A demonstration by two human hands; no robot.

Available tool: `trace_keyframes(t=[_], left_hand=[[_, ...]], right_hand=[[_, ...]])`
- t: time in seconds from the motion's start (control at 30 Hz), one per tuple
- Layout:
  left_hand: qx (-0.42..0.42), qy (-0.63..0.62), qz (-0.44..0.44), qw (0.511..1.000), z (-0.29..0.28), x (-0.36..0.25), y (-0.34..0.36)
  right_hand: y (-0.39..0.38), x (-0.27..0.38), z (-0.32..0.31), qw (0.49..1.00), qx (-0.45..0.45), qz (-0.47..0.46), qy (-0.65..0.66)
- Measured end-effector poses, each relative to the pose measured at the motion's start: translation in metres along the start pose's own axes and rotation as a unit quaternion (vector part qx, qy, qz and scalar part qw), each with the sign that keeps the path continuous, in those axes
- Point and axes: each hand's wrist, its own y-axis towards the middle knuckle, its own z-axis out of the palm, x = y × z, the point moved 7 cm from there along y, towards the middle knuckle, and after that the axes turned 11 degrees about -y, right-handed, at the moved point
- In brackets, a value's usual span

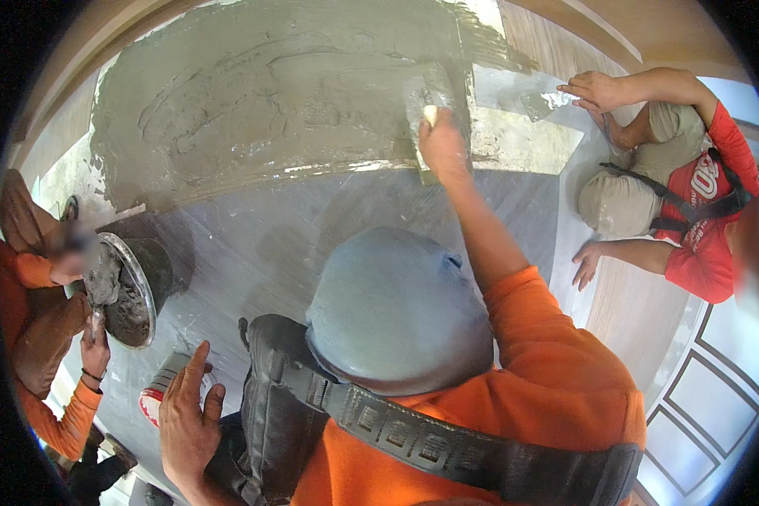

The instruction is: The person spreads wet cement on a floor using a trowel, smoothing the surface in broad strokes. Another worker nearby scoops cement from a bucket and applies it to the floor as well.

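The floor (244,221) is showing gray planks that look like wood. Wet gray cement (228,93) is covering a big patch from 10 o'clock to just past 12. A pale patch (519,139) is showing between 1 and 2. A round bucket (163,260) is standing at 9 o'clock, and a red-ended can (170,369) is resting at 8.

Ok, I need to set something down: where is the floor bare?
The floor looks bare between bucket and right forearm, below the mortar. Another patch lies between that forearm and the red-shirted co-worker's lower hand. The left side is crowded: bucket, can, left hand, the other co-worker's hands. Trowel and right hand occupy the mortar's right end.
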Motion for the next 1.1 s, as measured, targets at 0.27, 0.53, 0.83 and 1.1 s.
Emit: trace_keyframes(t=[0.27,0.53,0.83,1.1], left_hand=[[-0.013,0.001,0.017,1.0,0.002,0.0,-0.001],[-0.025,0.019,-0.001,1.0,0.001,0.004,-0.002],[-0.019,0.043,0.009,0.999,-0.002,-0.002,0.001],[-0.007,0.019,0.005,1.0,0.0,-0.001,0.003]], right_hand=[[0.0,-0.089,-0.012,0.994,0.008,0.037,0.1],[-0.002,-0.108,-0.049,0.925,0.095,0.128,0.345],[0.075,-0.067,-0.029,0.935,0.114,0.109,0.319],[0.113,-0.004,0.028,0.984,0.075,-0.009,0.162]])
